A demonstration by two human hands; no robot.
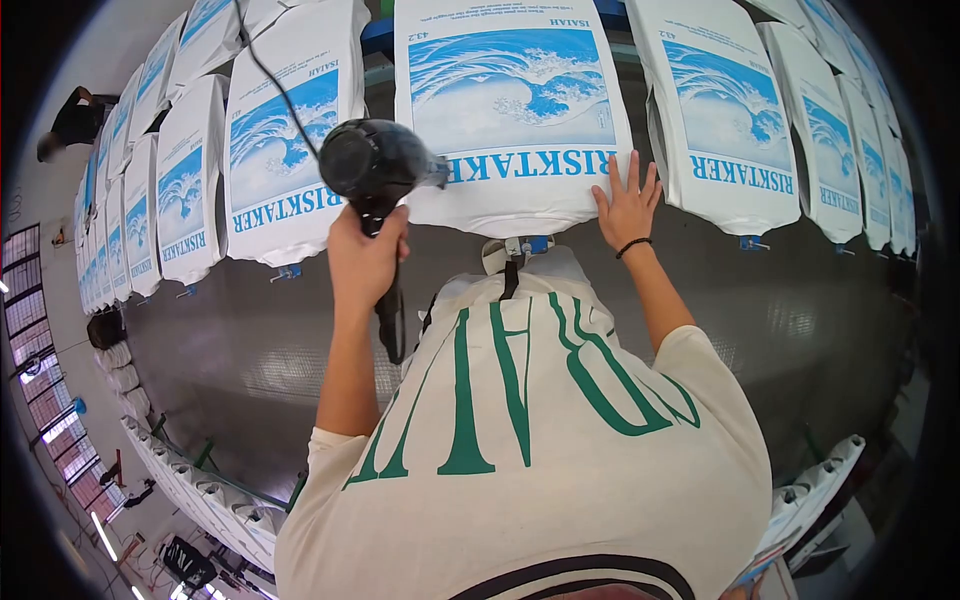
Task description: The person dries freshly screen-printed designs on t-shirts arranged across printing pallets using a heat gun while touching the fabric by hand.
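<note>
My left hand (pixel 365 262) is wrapped round the handle of a black hair dryer (pixel 372 160). The dryer's nozzle points right, over the left edge of a white printed T-shirt (pixel 505 115) stretched on a board in front of me. This shirt carries a blue wave picture and the blue word RISKTAKER, upside down from my side. My right hand (pixel 628 208), with a dark band at the wrist, lies with fingers spread at the shirt's lower right edge, near the last letters. A dark cord (pixel 272 80) rises from the dryer to the top of the view.
Similar white printed shirts on boards line both sides, one close on the left (pixel 285 130) and one on the right (pixel 720 115). Blue clamps (pixel 535 244) show below the boards. Behind me stands another row of boards (pixel 205 490). Another person (pixel 75 120) is at far left.
</note>
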